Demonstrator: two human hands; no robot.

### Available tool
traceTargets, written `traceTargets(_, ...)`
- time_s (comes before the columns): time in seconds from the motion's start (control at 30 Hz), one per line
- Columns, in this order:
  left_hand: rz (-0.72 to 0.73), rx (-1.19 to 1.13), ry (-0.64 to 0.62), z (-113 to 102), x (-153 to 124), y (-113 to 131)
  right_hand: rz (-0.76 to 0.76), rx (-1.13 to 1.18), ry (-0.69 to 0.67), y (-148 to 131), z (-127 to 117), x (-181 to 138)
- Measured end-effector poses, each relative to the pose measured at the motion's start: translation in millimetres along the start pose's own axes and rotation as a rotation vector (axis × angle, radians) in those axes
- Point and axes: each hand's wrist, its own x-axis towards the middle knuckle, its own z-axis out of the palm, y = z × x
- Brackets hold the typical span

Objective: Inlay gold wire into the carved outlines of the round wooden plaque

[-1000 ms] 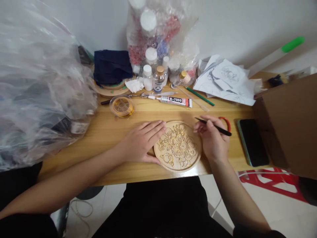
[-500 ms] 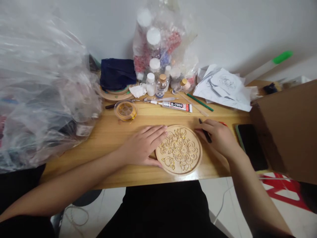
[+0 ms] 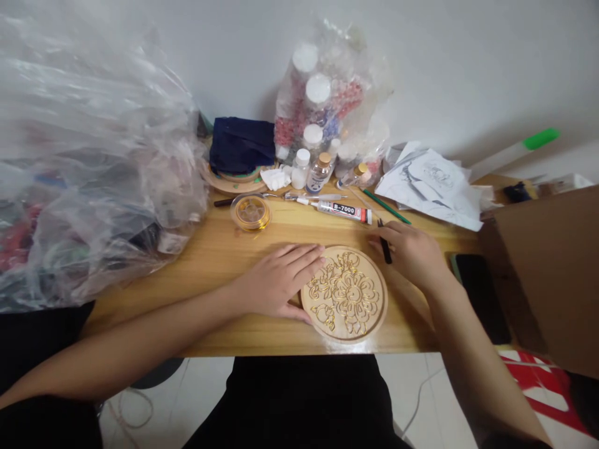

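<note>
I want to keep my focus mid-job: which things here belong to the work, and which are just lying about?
Belongs:
- patterned wooden disc, under the left hand's fingers
- black tool, in the right hand
- probably gold spool, glue tube

Apparently lying about:
- phone
- papers
- blue cloth
- cardboard box

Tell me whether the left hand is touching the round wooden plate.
Touching. The head view shows the left hand with fingers lying over the near-left rim of the round wooden plate and thumb at its edge.
</note>
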Motion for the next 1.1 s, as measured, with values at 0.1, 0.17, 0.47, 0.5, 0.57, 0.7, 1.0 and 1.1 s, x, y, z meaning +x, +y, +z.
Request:
traceTargets(0.1, 0.005, 0.0, 0.01, 0, 0, 0, 0.009, 0.056, 0.007, 4, -1, -3)
traceTargets(0.17, 0.01, -0.003, 0.017, 0, 1, 0, 0.019, 0.051, -0.005, 6, -1, -5)
traceTargets(0.47, -0.062, -0.205, 0.192, -2, 1, -5, 0.057, -0.109, -0.067, -6, -4, 5)
traceTargets(0.5, -0.054, -0.213, 0.217, -3, 1, -6, 0.049, -0.111, -0.072, -7, -5, 7)
traceTargets(0.57, -0.047, -0.205, 0.251, -4, 2, -7, 0.04, -0.111, -0.083, -8, -6, 9)
traceTargets(0.7, -0.067, -0.147, 0.249, -5, 3, -5, 0.043, -0.04, -0.051, -5, -5, 7)
traceTargets(1.0, -0.06, -0.064, 0.176, -5, 4, -5, 0.136, 0.217, 0.076, 7, -8, 0)
traceTargets(1.1, -0.06, -0.062, 0.17, -5, 4, -5, 0.057, 0.086, -0.012, 3, -9, 4)
